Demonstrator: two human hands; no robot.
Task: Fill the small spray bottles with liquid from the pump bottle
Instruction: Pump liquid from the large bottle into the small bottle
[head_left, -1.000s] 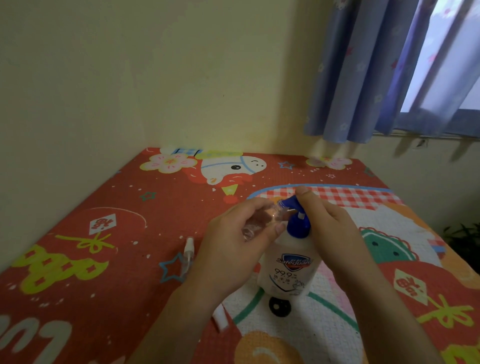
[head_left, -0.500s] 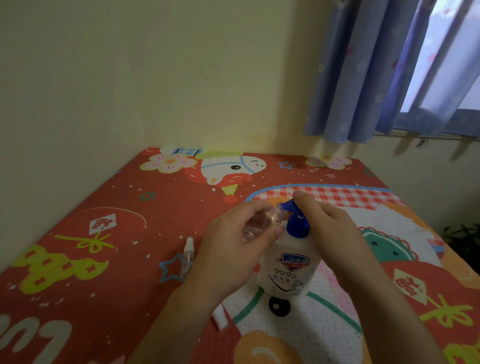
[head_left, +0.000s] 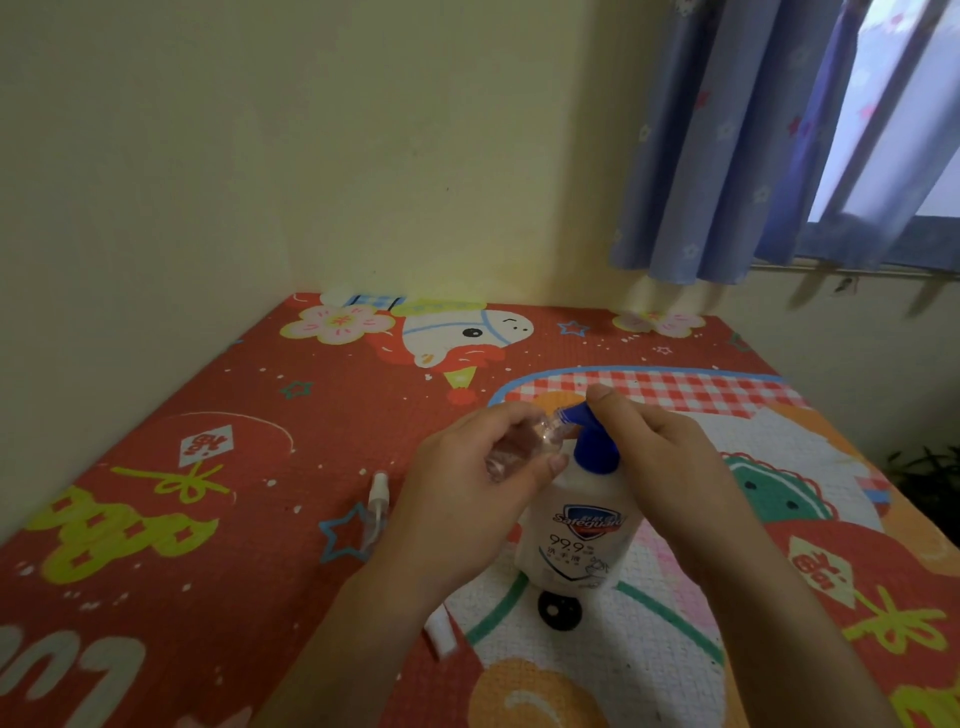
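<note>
Filling a small spray bottle straight off the pump nozzle

Clear small bottle (head_left: 524, 447) is tilted in the left hand (head_left: 467, 499), fingers wrapped round its body, w/ its open neck right up against the blue pump head (head_left: 589, 431) spout. Pump bottle (head_left: 574, 540) stands upright mid-mat, just beside that hand. Right hand (head_left: 670, 467) sits on the pump, one finger (head_left: 605, 402) on top, others curled loosely; can't tell if they're gripping anything. Imo the trick here: keep the neck lined up under the spout, press slow & short, since soap is thick and prob backs up in a narrow neck. Another spray bottle (head_left: 376, 506) lies on the red play mat (head_left: 208, 519) to the left, a white cap (head_left: 439, 631) nearer the wrist. Can't see the fill level.
</note>
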